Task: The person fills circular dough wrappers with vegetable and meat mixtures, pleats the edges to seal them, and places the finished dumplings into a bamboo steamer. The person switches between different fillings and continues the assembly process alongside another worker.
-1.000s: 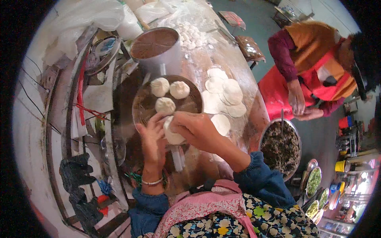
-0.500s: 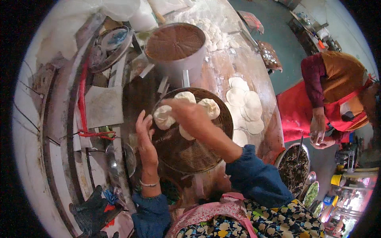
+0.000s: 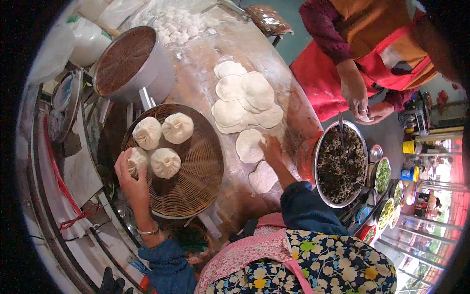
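Note:
My left hand (image 3: 131, 180) curls around a pleated bun (image 3: 138, 160) at the left side of a round woven steamer tray (image 3: 196, 183). Three more buns stand on that tray: one at the back left (image 3: 147, 133), one at the back right (image 3: 177, 128) and one nearer the middle (image 3: 165, 163). Over on the right, my right hand (image 3: 275, 156) has its fingertips closed at the edge of a flat round dough wrapper (image 3: 249, 146). Another wrapper (image 3: 263, 177) lies just nearer to me, and a pile of overlapping wrappers (image 3: 247, 98) lies beyond.
A tall steamer pot (image 3: 159, 76) stands at the back left. Small dough pieces (image 3: 176, 24) lie on the floury table (image 3: 198, 63). A bowl of dark filling (image 3: 341, 166) with a spoon sits at right. Across the table, a co-worker's hands (image 3: 360, 100) hold something small and white.
My view has swung to the right. My right hand has left the buns and reached the wrappers. My left hand, held open beside the tray before, now grips the leftmost bun.

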Available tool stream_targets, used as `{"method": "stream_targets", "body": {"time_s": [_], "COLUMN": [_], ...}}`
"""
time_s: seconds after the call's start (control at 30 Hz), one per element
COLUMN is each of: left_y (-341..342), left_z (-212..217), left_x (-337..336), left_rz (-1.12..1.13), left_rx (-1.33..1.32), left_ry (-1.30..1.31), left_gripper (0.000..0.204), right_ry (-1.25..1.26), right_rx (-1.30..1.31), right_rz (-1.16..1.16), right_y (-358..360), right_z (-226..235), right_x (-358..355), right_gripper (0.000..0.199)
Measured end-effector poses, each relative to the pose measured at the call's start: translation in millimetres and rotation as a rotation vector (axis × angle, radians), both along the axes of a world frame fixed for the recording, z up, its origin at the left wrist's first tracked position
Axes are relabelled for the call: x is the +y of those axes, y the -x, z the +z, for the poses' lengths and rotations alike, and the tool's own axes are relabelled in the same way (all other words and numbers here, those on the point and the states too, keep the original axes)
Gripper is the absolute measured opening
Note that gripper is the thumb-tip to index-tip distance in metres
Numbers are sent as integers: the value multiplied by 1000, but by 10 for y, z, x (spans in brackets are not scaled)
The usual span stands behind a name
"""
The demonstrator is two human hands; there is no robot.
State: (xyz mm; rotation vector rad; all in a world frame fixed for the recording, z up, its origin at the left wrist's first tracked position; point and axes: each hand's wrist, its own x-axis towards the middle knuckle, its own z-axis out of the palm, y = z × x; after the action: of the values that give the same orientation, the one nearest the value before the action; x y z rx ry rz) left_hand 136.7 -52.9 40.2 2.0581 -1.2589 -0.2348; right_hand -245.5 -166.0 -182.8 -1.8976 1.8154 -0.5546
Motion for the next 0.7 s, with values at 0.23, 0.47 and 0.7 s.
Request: {"method": "stream_targets", "body": {"time_s": [0.23, 0.47, 0.7], "left_y": [45, 111, 302], "left_z": [80, 123, 321], "left_x": [177, 212, 94], "left_rz": [131, 184, 68], "left_rx": [84, 285, 372], "left_ry": [93, 190, 320], "left_gripper": [47, 49, 49], "right_ry": [-93, -268, -394], "right_rx": [192, -30, -883], "right_rz": [-144, -149, -147], "right_y": [-333, -140, -429], "right_z": [-324, -558, 569], "right_x": [115, -25, 265], "right_gripper": [44, 25, 33]}}
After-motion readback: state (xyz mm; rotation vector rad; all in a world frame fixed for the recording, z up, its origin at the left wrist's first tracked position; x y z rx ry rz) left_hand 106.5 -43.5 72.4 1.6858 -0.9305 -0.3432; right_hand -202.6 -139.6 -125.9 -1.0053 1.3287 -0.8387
